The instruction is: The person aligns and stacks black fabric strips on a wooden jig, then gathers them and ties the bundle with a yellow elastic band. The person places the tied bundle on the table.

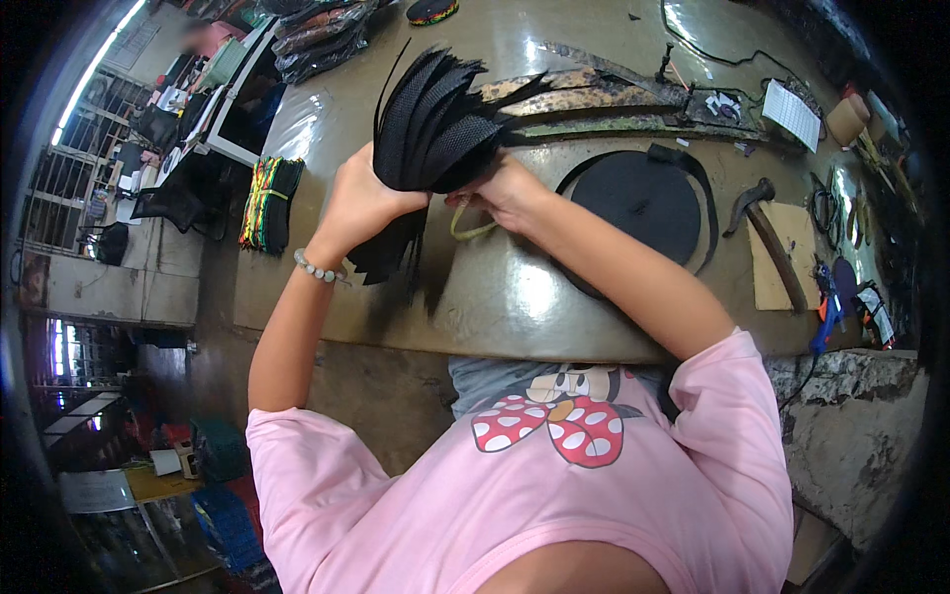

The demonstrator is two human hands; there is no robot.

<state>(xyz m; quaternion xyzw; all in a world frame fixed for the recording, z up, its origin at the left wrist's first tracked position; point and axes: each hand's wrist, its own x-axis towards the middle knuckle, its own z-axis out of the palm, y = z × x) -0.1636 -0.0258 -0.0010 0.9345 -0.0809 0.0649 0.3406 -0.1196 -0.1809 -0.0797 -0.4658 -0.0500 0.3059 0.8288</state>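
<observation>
Both hands are raised over the table, closed around a thick bundle of black webbing strips (435,129). My left hand (368,203) wraps the bundle's near left side, its thumb pointing right. My right hand (507,193) grips the other side, its fingers partly hidden behind the strips. A pale yellow-green band (470,230) hangs in a loop at the right fingers; whether it circles the bundle I cannot tell. The strip ends fan out upward, and more ends hang below the left hand. Right of my right forearm lies a large flat roll of black webbing (633,213).
A tied stack of multicoloured strips (270,205) sits at the table's left. A hammer (772,238) rests on a tan board (795,267) at the right, near scissors (823,210). A long worn metal bar (604,99) crosses the far side. Plastic-wrapped bundles (322,38) lie far left.
</observation>
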